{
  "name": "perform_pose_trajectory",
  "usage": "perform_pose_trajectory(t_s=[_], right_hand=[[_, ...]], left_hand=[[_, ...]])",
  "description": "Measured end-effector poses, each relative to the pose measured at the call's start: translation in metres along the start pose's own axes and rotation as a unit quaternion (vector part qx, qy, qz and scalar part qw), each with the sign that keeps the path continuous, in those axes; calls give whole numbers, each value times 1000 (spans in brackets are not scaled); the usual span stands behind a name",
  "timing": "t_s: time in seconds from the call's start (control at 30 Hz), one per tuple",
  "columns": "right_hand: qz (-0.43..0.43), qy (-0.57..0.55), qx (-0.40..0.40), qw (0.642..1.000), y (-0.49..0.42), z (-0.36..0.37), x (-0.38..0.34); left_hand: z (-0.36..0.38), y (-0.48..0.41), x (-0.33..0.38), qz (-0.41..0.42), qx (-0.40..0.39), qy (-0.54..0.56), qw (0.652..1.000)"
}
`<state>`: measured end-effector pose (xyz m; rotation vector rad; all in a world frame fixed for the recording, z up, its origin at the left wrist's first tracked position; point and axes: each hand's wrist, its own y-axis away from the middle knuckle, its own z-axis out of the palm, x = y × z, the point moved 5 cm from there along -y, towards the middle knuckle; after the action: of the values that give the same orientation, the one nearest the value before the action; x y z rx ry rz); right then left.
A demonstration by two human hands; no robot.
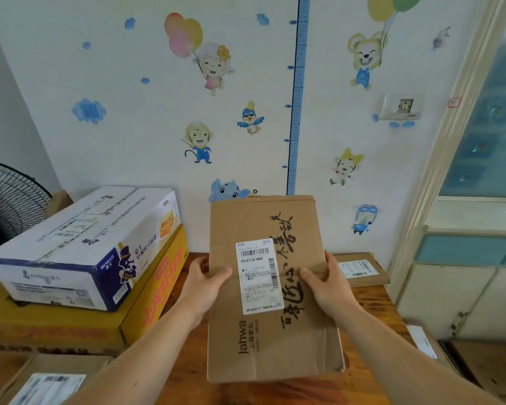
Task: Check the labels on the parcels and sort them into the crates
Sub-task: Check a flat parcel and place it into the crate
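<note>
Parcel point(275, 346), a flat brown cardboard one printed with "Jahwa" and large dark characters, is held upright in mid-air at the centre of the view, above the wooden worktop point(374, 305).

At the far left stands a black fan point(6, 200). Beside it a white-and-blue carton point(79, 244) sits on top of a yellow carton point(146, 302), both on the worktop against the wall. In the bottom left corner lies a small parcel point(9, 384) with a barcoded sticker facing up.

The left hand point(202, 282) grips the held parcel's left edge, thumb on the front face and fingers out of sight behind it. A white label point(259, 276) sits on the front between the two thumbs, with barcodes and the code "376-A17-05-MMM". The right hand point(330, 285) clamps the right edge the same way, thumb in front. The hands are apart, one on each side of the parcel.

Behind the right hand a flat parcel point(362, 270) lies on the worktop near the wall, label up. Nearer, at the worktop's right edge, lies another parcel point(421, 343), partly blurred. A pale cabinet point(456, 293) stands at the far right.
</note>
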<state>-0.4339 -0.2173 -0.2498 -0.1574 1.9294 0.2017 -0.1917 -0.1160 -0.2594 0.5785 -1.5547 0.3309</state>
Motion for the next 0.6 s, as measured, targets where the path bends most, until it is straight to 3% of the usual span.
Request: perform_pose_trajectory(t_s=[0.17,0.43,0.6], right_hand=[[-14,-6,25,1000,-5,-19,-28],[-97,-108,46,988,1,-68,-92],[-109,-109,72,985,12,-87,-91]], left_hand=[[3,4,37,28,-8,34,999],[18,21,127,176,-63,29,982],[35,29,132,186,-77,40,979]])
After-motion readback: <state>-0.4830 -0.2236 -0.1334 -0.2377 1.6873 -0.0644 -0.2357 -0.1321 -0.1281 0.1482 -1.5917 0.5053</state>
